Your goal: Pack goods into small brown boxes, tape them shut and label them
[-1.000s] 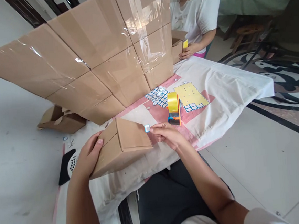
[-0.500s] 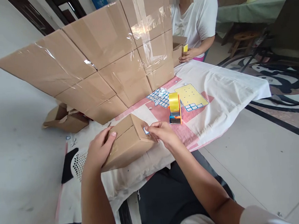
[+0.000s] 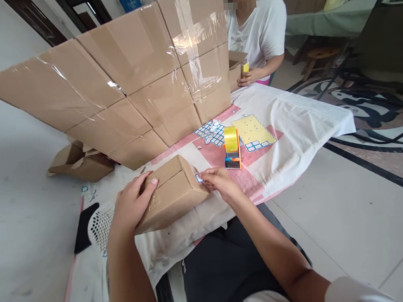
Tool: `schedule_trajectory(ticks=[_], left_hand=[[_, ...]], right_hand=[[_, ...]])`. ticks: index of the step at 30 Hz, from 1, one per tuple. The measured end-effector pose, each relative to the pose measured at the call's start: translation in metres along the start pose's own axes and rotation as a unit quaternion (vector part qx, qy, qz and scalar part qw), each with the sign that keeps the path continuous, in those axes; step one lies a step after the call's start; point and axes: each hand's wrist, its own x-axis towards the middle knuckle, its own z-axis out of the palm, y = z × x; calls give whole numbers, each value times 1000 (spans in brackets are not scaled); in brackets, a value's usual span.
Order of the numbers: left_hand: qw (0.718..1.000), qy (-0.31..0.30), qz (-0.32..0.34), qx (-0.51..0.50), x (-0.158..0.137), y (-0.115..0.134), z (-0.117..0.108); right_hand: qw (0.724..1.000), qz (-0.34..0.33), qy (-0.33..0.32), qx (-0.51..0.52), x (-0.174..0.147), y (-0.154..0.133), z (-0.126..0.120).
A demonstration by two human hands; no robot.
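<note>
I find, at the near edge of the cloth-covered table (image 3: pixel 289 111), the carton (image 3: pixel 177 203) turned since a second ago, with the label (image 3: pixel 199 178) now at its right end; the work appears to have reached alignment. The left hand (image 3: pixel 133 200), spread wide, grips the carton's left part. The right hand (image 3: pixel 220 181), beside the opposite end, pinches the label at its fingertips; label-to-carton contact unconfirmed.
</note>
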Motion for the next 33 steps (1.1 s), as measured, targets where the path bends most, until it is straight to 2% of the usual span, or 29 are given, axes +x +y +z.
schedule_trajectory(ticks=[7, 19, 25, 33], left_hand=[[1000, -6, -5, 20, 1, 4, 2], [995, -38, -1, 93, 1, 21, 8], [993, -48, -4, 109, 3, 20, 9], [989, -78, -20, 126, 5, 25, 6]], right_hand=[[999, -11, -27, 21, -1, -2, 0], [1000, -15, -7, -21, 9, 13, -14], [999, 44, 14, -23, 15, 17, -15], [999, 28, -6, -22, 14, 17, -18]])
